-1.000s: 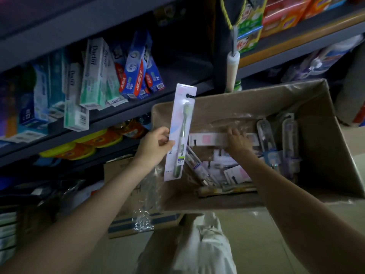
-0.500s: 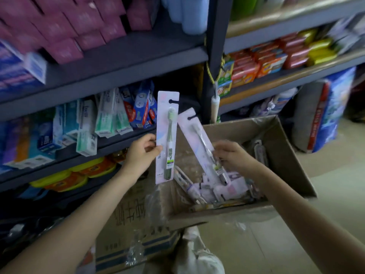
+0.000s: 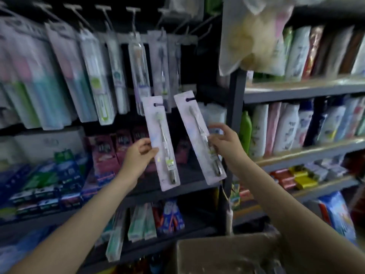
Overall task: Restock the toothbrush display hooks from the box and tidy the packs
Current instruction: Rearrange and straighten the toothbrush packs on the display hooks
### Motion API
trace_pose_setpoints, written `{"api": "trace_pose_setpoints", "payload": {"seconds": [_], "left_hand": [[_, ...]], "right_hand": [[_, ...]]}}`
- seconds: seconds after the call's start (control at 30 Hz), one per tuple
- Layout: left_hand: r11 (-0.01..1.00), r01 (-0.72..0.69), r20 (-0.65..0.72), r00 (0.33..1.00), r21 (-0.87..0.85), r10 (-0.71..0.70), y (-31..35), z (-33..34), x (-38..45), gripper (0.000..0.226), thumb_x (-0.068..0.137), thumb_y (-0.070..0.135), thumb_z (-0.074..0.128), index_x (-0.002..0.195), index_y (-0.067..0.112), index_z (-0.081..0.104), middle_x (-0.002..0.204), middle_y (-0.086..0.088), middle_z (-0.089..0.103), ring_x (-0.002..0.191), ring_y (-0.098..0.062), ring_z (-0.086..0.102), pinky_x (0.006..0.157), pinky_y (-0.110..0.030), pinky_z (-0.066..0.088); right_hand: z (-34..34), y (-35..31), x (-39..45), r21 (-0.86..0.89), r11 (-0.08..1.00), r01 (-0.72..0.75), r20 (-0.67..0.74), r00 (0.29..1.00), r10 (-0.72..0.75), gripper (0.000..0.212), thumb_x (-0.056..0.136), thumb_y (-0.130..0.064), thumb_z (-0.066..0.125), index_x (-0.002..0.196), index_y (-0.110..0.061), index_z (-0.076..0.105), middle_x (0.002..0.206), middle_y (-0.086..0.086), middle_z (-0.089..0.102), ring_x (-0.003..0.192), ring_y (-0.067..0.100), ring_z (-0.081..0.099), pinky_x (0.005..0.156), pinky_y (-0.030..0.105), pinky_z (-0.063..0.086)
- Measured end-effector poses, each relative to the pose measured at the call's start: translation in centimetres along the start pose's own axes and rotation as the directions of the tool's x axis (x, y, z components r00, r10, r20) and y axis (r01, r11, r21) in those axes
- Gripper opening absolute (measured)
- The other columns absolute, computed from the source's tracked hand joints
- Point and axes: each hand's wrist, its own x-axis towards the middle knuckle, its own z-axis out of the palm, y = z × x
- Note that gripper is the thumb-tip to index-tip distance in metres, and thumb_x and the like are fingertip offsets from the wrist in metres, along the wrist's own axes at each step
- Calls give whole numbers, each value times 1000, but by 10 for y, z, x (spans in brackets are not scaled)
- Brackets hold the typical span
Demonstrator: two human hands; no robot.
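Pale carded toothbrush packs, one pinched in your left hand [image 3: 138,155] and one in your right hand [image 3: 223,144], hover below the display hooks [image 3: 134,20]; tilted hang-holes may miss the prongs.

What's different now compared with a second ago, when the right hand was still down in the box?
The right hand took a second pale carded toothbrush pack out of the brown cardboard box and raised it toward the display hooks. The left hand keeps gripping its pale carded toothbrush pack with the green brush, also raised. The view has tilted upward.
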Motion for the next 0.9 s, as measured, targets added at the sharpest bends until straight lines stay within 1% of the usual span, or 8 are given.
{"api": "trace_pose_setpoints", "payload": {"seconds": [0.17, 0.3, 0.4, 0.5, 0.57, 0.7, 0.8, 0.9], "left_hand": [[992, -119, -116, 986, 33, 122, 39, -29, 20, 16, 88, 6, 60, 100, 16, 55, 78, 8, 57, 70, -1, 53, 61, -12, 41], [985, -142, -173, 972, 97, 157, 55, -45, 31, 18, 88, 6, 59, 101, 16, 52, 79, 9, 54, 72, 1, 50, 60, -5, 41], [984, -115, -194, 971, 138, 141, 60, -54, 39, 30, 89, 11, 60, 119, 5, 56, 102, -4, 60, 88, -11, 53, 73, -18, 41], [984, -118, -219, 965, 137, 146, 61, -58, 46, 38, 90, 12, 59, 126, 4, 51, 107, -2, 53, 98, -10, 47, 78, -18, 36], [983, -129, -217, 964, 129, 154, 60, -57, 48, 35, 90, 11, 58, 124, 5, 52, 101, 2, 53, 93, -8, 48, 79, -20, 36], [977, -159, -173, 968, 143, 183, 56, -54, 56, 15, 89, 7, 59, 102, 14, 55, 81, 11, 57, 69, 8, 52, 63, -7, 42], [975, -174, -172, 965, 138, 197, 57, -51, 64, 15, 88, 8, 60, 101, 14, 57, 83, 6, 62, 75, 0, 57, 74, -20, 43], [977, -169, -174, 966, 128, 190, 59, -49, 69, 16, 89, 10, 60, 102, 15, 53, 83, 8, 58, 77, 1, 54, 77, -23, 40]], "right_hand": [[33, -52, 46, 21, 995, 98, -112, 989, -95, 33, 87, 5, 45, 109, -17, 58, 66, 2, 57, 56, 15, 50, 47, 23, 42], [54, -66, 77, -30, 991, 132, -46, 990, -134, 37, 83, 3, 45, 105, -17, 65, 74, 6, 63, 64, 24, 48, 57, 32, 40], [66, -78, 96, -59, 983, 173, -51, 983, -176, 37, 82, 2, 45, 100, -23, 65, 97, 6, 67, 68, 22, 56, 62, 35, 45], [70, -89, 108, -19, 988, 155, -83, 984, -156, 37, 84, 2, 43, 99, -24, 64, 92, 10, 65, 68, 25, 54, 59, 34, 44], [69, -86, 112, 12, 990, 140, -105, 985, -138, 38, 84, 3, 42, 104, -20, 65, 82, 9, 63, 67, 25, 50, 58, 33, 42], [65, -80, 117, 13, 991, 130, -116, 985, -127, 41, 84, 3, 40, 107, -19, 66, 73, 4, 60, 61, 22, 46, 57, 32, 40], [64, -91, 125, -17, 990, 138, -82, 987, -139, 40, 85, 3, 41, 108, -19, 65, 88, 6, 64, 63, 19, 50, 55, 29, 42], [74, -98, 128, 20, 992, 128, -91, 988, -126, 37, 87, 3, 42, 107, -19, 64, 107, 10, 64, 67, 19, 57, 57, 28, 47]]}}
